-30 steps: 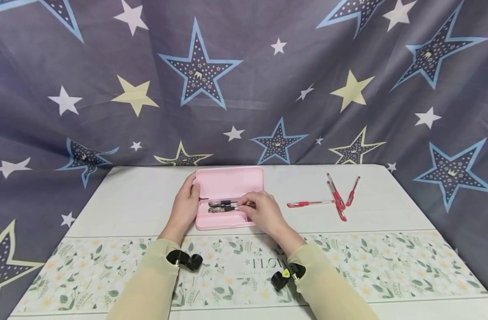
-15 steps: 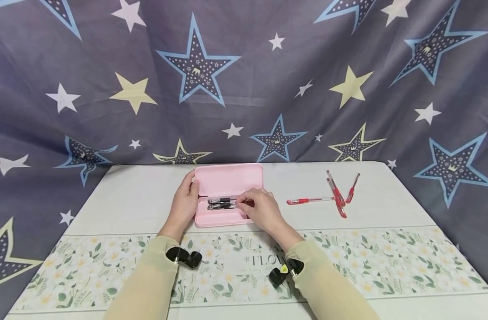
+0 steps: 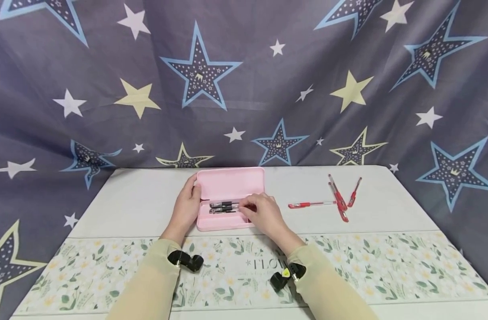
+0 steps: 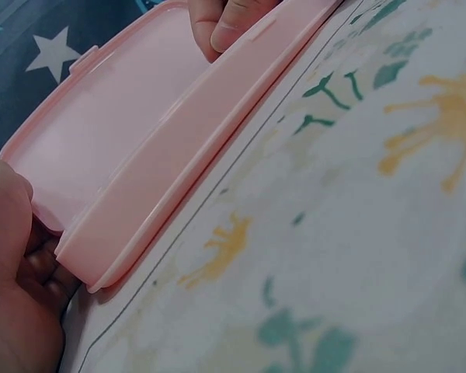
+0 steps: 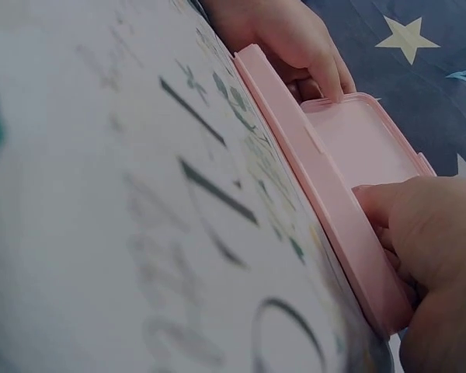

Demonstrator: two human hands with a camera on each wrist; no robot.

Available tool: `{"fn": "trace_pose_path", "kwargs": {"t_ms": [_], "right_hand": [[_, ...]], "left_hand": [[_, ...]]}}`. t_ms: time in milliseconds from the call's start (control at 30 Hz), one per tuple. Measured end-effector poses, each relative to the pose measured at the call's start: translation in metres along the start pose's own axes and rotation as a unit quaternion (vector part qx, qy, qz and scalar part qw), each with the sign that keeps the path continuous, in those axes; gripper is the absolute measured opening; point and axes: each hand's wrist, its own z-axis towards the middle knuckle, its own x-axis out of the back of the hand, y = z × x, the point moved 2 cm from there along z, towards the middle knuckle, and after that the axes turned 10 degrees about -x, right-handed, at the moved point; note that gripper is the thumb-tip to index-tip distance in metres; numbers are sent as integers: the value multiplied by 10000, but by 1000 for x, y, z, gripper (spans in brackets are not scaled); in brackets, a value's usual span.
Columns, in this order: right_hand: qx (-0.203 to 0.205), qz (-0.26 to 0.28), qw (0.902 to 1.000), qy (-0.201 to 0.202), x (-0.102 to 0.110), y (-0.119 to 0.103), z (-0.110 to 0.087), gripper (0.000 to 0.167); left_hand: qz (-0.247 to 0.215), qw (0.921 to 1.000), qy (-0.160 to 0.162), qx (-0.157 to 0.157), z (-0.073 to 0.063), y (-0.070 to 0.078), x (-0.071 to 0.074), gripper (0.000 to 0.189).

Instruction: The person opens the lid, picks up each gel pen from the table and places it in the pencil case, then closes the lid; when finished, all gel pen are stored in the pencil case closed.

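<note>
In the head view, a pink pencil case (image 3: 230, 183) stands open on the table, lid tilted up at the back. My left hand (image 3: 186, 205) grips its left side by the lid, thumb in front. Black gel pens (image 3: 223, 210) lie side by side in the tray, caps to the left. My right hand (image 3: 264, 212) reaches over the tray's right half, thumb and fingertips together at the right end of the pens, seemingly pinching one. That end is hidden under the fingers. Both wrist views show the case's front wall (image 4: 163, 167), which hides the pens.
Several red gel pens lie right of the case: one lies sideways (image 3: 311, 204), others form a loose cluster (image 3: 338, 200). A floral runner (image 3: 228, 275) crosses the front of the white table (image 3: 148, 191). A star-patterned curtain (image 3: 244, 84) hangs behind.
The black pens have shifted slightly in the tray and lie closer to parallel, my right fingers staying at their right end. My left hand keeps its hold. The head view has bobbed slightly.
</note>
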Motion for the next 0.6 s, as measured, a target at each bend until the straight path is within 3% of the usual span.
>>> {"fn": "trace_pose_path", "kwargs": {"t_ms": [600], "right_hand": [[-18,154,9999,54,-2,4,-3,3]], "left_hand": [[56,10000,12,41,-1,-1,-3,52]]}}
